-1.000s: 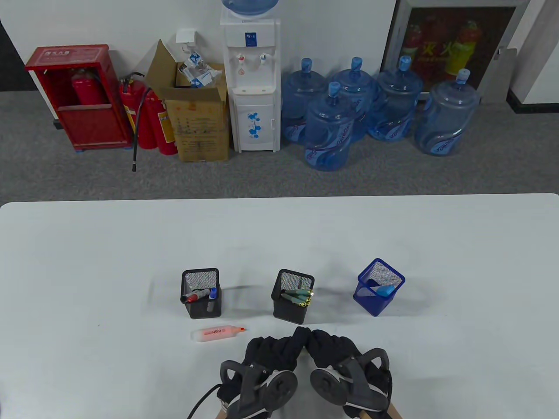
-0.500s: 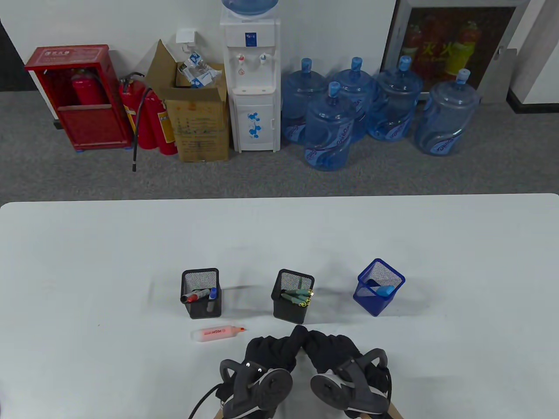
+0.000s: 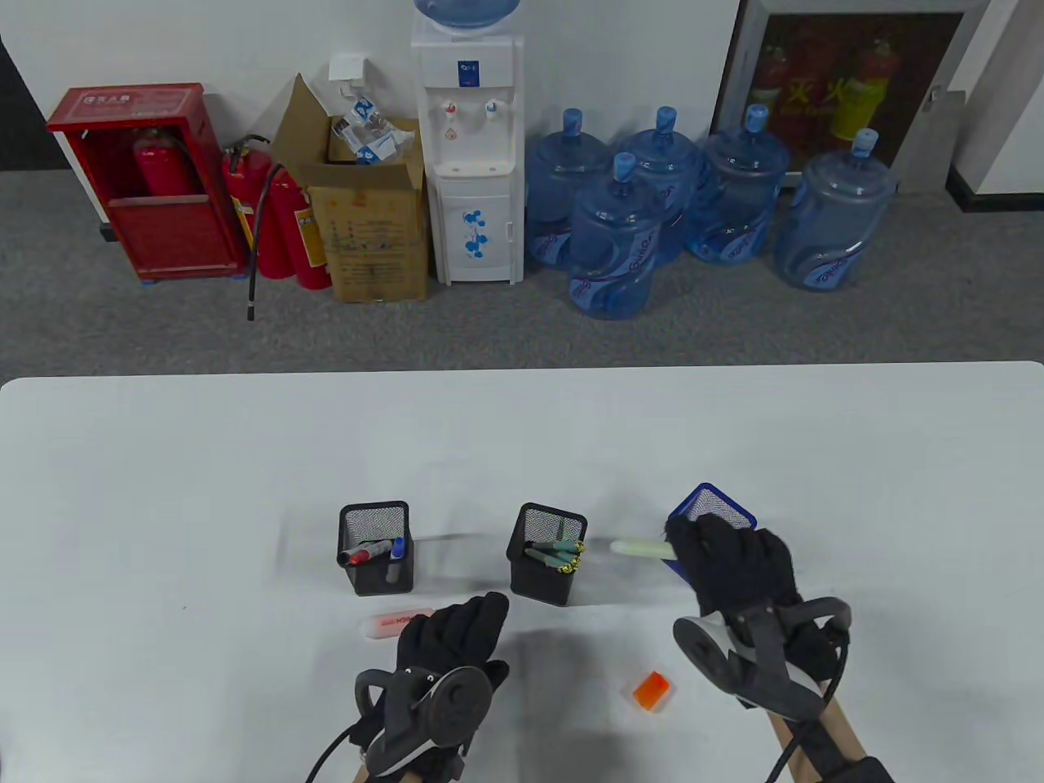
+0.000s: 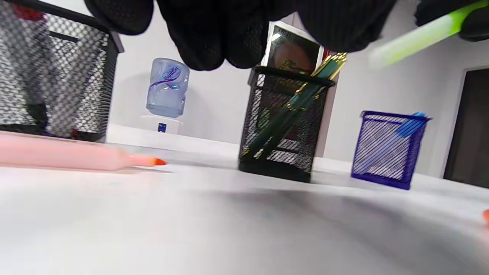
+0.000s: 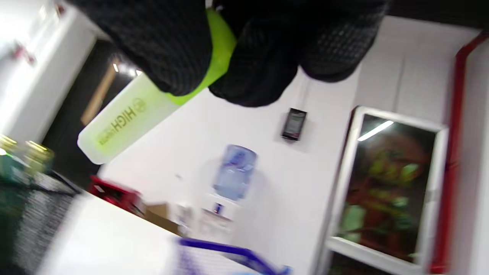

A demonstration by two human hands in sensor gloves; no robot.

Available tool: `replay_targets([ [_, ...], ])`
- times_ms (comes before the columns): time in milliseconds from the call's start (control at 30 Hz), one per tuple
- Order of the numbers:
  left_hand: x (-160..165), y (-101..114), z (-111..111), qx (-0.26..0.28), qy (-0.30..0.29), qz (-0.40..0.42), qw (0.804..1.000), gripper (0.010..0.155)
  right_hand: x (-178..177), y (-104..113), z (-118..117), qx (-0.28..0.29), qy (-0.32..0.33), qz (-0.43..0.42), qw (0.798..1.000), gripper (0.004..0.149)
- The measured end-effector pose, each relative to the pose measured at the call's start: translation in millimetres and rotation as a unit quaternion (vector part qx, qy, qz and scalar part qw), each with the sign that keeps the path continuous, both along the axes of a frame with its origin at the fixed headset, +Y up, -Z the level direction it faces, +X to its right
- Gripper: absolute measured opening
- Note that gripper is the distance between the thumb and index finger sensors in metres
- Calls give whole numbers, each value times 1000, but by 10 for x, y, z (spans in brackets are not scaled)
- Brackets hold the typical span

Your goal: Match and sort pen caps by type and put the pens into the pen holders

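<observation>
The right hand point(image 3: 738, 563) in its black sensor glove gripped a pale green highlighter pen point(image 3: 640, 547) with curled fingers point(image 5: 172, 46). The pen lay almost level and its free end pointed away from the palm to the hand's left. Directly under and behind this hand stood the blue square mesh pen holder point(image 3: 722, 504), mostly covered by the glove, with a blue pen point(image 4: 410, 126) inside. Near the wrist, on the side towards the person, a small orange cap point(image 3: 653, 691) lay on the white table point(image 3: 163, 489).

The left hand point(image 3: 453, 632) hovered low over the table with its fingers relaxed and holding nothing. Just beside its fingertips, to its left, lay the uncapped pink-orange highlighter point(image 3: 390, 625), partly hidden by the glove. Just beyond the fingers, slightly to its right, stood the black mesh holder with green and gold pens point(image 3: 546, 563). Further to its left stood the other black mesh holder with red and blue markers point(image 3: 375, 548).
</observation>
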State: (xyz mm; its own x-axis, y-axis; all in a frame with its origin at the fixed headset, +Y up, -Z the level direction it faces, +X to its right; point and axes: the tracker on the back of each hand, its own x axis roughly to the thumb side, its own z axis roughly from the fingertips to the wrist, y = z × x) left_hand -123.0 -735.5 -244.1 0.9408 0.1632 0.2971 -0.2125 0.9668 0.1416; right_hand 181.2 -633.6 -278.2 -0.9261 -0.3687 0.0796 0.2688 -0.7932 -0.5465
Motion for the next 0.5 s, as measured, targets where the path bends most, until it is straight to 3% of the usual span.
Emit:
replay_targets([
  [167, -3, -29, -3, -15, -4, -13, 1000, 76, 108, -121, -235, -21, -72, 112, 991, 55],
  [367, 7, -25, 12, -6, -10, -10, 1000, 73, -13, -420, -435, -31, -87, 219, 971, 55],
  [500, -7, -20, 9, -8, -9, -9, 1000, 73, -82, -549, -531, -56, -90, 229, 968, 55],
])
